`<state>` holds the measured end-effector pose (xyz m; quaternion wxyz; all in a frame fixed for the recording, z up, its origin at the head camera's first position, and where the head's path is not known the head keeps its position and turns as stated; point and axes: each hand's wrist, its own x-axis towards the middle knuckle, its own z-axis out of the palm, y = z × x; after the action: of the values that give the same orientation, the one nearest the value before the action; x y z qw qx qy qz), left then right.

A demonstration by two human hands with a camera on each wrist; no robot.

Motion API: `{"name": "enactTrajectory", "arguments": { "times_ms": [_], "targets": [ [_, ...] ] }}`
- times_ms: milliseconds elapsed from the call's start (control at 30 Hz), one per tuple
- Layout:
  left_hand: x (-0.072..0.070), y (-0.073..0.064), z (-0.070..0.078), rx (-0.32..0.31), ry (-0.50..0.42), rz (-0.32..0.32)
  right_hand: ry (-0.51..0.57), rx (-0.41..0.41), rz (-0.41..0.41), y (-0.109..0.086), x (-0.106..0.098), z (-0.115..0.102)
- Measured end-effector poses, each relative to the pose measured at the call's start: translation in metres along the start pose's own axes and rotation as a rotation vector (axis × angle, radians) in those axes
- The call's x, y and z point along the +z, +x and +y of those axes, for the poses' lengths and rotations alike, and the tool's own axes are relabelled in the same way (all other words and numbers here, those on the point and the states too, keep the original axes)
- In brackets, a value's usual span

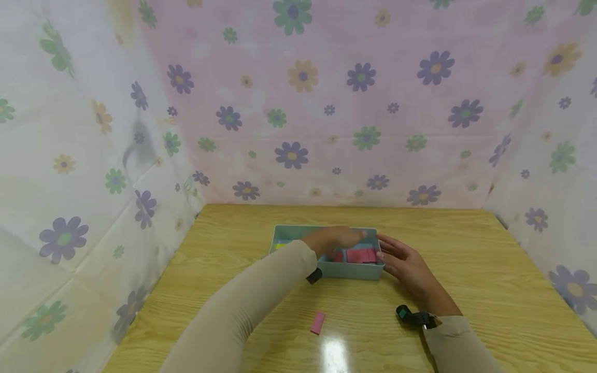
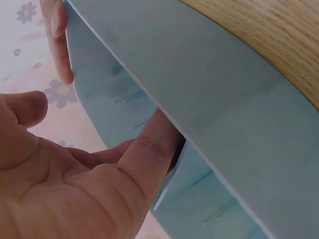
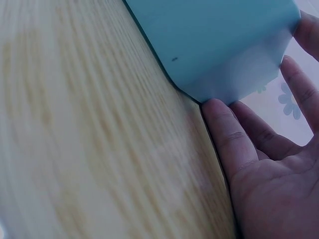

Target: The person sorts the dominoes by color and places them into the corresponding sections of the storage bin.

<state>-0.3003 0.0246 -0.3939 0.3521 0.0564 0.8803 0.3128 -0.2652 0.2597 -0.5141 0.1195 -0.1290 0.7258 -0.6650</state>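
Note:
A light blue-green rectangular box (image 1: 352, 271) stands on the wooden table. My left hand (image 1: 333, 239) reaches over its near side, with fingers dipped inside. In the left wrist view, the thumb of my left hand (image 2: 75, 184) stays apart from the fingers, and the fingertips are hidden behind the box wall. My right hand (image 1: 410, 267) rests against the box's right end; the right wrist view shows the fingers (image 3: 232, 142) touching its outside. Flat pink pieces (image 1: 361, 256) lie in the right part of the box. Something yellow (image 1: 280, 246) shows at its left.
A single pink piece (image 1: 317, 323) lies on the table (image 1: 261, 331) nearer to me than the box. Flower-patterned cloth (image 1: 331, 119) hangs behind and along both sides of the table. Each wrist wears a small black device; the right one (image 1: 412, 316) is close above the tabletop.

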Motion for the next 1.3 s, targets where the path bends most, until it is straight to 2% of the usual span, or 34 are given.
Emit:
{"name": "enactTrajectory", "arguments": {
  "times_ms": [200, 433, 600, 900, 967, 1133, 1300],
  "targets": [
    [0.001, 0.002, 0.001, -0.001, -0.027, 0.012, 0.014, -0.005, -0.004, 0.0, 0.001, -0.001],
    [0.001, 0.01, -0.001, 0.014, -0.115, 0.032, 0.027, 0.005, 0.001, -0.001, 0.001, -0.001],
    [0.001, 0.01, -0.003, 0.037, -0.122, 0.049, 0.022, 0.014, 0.011, -0.001, 0.001, -0.001],
    [-0.002, 0.006, 0.001, 0.026, -0.064, 0.135, 0.017, 0.011, 0.004, 0.0, -0.001, -0.003],
    [-0.002, 0.006, 0.001, 0.03, -0.051, 0.116, 0.015, 0.002, 0.001, 0.0, -0.002, -0.003],
    [0.0, 0.008, -0.002, 0.006, -0.017, 0.019, 0.016, -0.006, -0.008, 0.0, -0.001, -0.003],
    [0.003, 0.012, -0.006, 0.004, -0.025, 0.053, 0.021, 0.007, -0.001, 0.0, 0.002, -0.002]
  ]
}}
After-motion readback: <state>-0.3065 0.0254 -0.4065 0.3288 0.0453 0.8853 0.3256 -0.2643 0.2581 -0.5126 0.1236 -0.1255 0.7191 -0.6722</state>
